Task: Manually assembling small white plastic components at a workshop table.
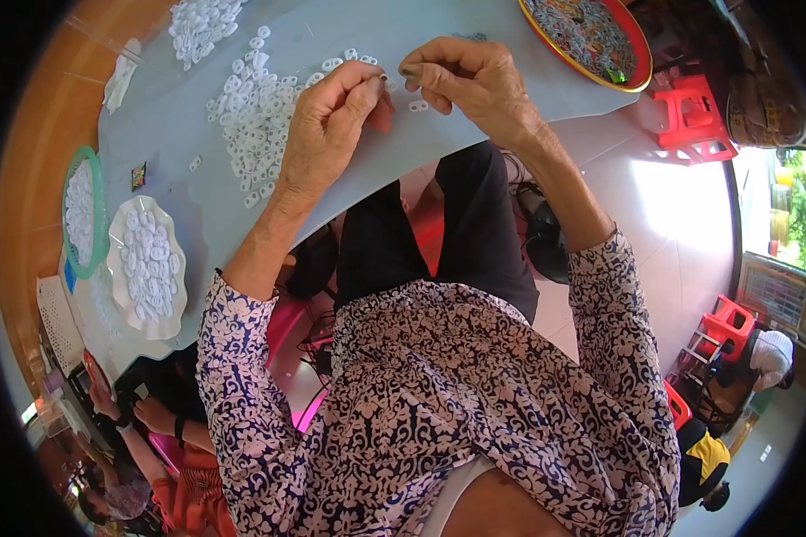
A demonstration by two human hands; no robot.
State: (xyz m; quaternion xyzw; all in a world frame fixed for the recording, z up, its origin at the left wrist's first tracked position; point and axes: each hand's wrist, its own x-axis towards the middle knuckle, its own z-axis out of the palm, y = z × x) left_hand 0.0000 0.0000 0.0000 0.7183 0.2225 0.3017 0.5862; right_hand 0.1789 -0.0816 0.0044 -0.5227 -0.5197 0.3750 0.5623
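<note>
I see two hands, close but apart. The left hand (pixel 331 112) pinches one tiny thing (pixel 383 78) — too small to tell what. The right hand (pixel 475 85) has thumb and finger pressed together; I can't tell if something is between. One white piece (pixel 418 106) lies just beside it on one grey table (pixel 166 152). To the left I see one big white heap (pixel 251 112) and one smaller white heap (pixel 201 31) — too many pieces to count — plus one wavy dish (pixel 157 331) and one green basket (pixel 103 215), both with white pieces. One red tray (pixel 641 54) sits at the right.

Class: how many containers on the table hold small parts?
3: a red-rimmed tray near the right hand, a green-rimmed container at the picture's left, a white wavy-edged dish beside it. Others may be hidden.
</note>
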